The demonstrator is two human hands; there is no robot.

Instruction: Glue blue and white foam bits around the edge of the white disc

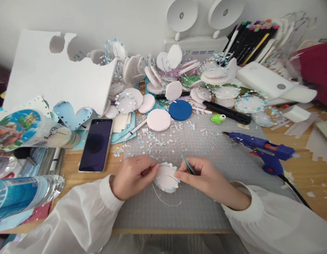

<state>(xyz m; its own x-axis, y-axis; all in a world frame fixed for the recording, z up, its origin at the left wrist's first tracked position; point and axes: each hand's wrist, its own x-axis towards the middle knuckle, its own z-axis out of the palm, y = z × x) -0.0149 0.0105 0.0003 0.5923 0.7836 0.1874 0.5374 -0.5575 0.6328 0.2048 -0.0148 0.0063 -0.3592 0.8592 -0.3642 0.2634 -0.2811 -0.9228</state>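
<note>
A white foam disc [167,178] edged with small pale-blue and white paper flowers lies between my hands, low over the grey cutting mat [142,215]. My left hand [135,176] is closed, its thumb and forefinger pinching the disc's left rim. My right hand [201,176] is closed around teal tweezers [188,164], which point up and away, while its thumb and fingertip touch the disc's right rim. A thin pale wire or thread [165,204] curls out from the disc toward me. Loose paper flowers [159,143] are scattered just beyond.
On the right lies a blue glue gun [261,144] with its cord. A phone [96,145] rests at left, near a water bottle [25,194]. Behind are a blue disc [180,110], a green punch [218,119], piled foam discs [158,120] and a cut foam board [57,74].
</note>
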